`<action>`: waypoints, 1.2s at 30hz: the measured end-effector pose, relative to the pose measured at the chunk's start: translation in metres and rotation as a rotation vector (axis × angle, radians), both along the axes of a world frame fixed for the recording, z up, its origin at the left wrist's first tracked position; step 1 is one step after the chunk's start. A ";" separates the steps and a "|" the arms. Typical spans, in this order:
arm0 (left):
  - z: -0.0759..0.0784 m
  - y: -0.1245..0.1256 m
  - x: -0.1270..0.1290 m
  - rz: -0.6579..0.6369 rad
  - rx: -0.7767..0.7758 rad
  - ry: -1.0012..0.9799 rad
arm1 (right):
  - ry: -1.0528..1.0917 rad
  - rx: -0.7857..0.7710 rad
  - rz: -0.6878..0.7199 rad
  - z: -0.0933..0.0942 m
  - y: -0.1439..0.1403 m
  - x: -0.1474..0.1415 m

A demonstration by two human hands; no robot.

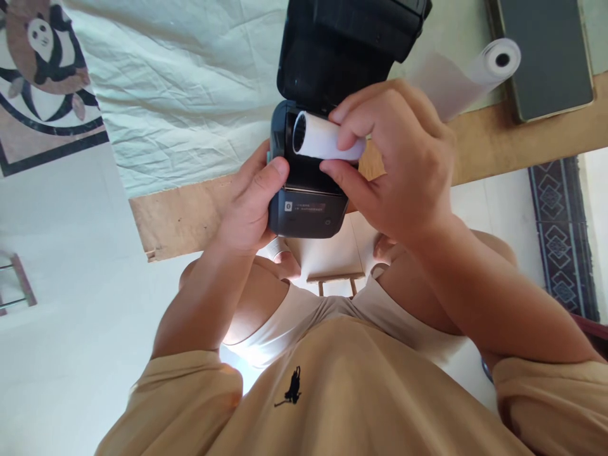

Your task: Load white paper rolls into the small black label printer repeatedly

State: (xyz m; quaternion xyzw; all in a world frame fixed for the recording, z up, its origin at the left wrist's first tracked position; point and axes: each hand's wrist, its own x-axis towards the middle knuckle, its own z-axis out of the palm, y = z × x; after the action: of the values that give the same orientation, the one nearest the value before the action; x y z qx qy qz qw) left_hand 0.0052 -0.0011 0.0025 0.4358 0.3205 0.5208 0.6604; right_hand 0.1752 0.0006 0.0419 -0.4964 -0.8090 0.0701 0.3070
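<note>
Wooden table edge with wrinkled white cloth (190,95); over it, left hand (249,206) clasps a dark grey portable printer (308,206), lid open. Right hand (399,168) pinches a small white paper roll (325,138) just above its bay, not yet seated; lid unclosed

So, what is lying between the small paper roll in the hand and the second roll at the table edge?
In the head view, only the right hand holding the small paper roll lies between; the second roll trails loose paper behind its knuckles.
</note>
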 end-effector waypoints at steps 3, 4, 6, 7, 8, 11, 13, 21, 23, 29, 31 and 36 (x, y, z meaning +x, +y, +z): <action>-0.006 0.001 -0.001 -0.014 0.023 -0.009 | -0.063 -0.009 -0.050 0.001 0.001 -0.004; -0.007 0.001 -0.002 -0.022 0.016 -0.002 | -0.067 -0.009 -0.053 0.002 0.001 -0.005; -0.005 0.000 -0.003 -0.031 -0.011 0.015 | -0.058 -0.029 -0.042 0.003 -0.001 -0.008; -0.002 -0.001 -0.003 -0.030 -0.030 0.033 | -0.058 -0.038 -0.049 0.003 -0.002 -0.009; 0.000 -0.002 -0.004 -0.025 -0.052 0.055 | -0.067 -0.046 -0.067 0.004 -0.003 -0.010; 0.006 -0.004 -0.006 -0.019 -0.100 0.121 | -0.110 -0.040 -0.129 0.004 -0.005 -0.012; 0.009 -0.004 -0.007 -0.037 -0.096 0.127 | -0.126 -0.030 -0.121 0.004 -0.005 -0.012; 0.010 -0.004 -0.007 -0.053 -0.089 0.129 | -0.171 -0.116 -0.122 0.008 -0.004 -0.010; 0.011 -0.004 -0.007 -0.044 -0.099 0.154 | -0.166 -0.135 -0.116 0.009 -0.004 -0.010; 0.009 -0.004 -0.004 -0.049 -0.064 0.104 | -0.140 -0.122 -0.121 0.007 -0.004 -0.009; 0.008 -0.004 -0.003 -0.037 -0.040 0.076 | -0.162 -0.070 -0.138 0.005 -0.005 -0.009; 0.004 -0.003 -0.005 -0.030 -0.022 0.017 | -0.086 0.265 -0.146 0.000 -0.008 -0.009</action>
State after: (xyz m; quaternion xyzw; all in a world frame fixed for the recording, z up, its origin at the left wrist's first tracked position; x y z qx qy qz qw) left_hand 0.0006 -0.0039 0.0063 0.4380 0.3253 0.5034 0.6701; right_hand 0.1663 -0.0078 0.0423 -0.5116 -0.7853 -0.0810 0.3391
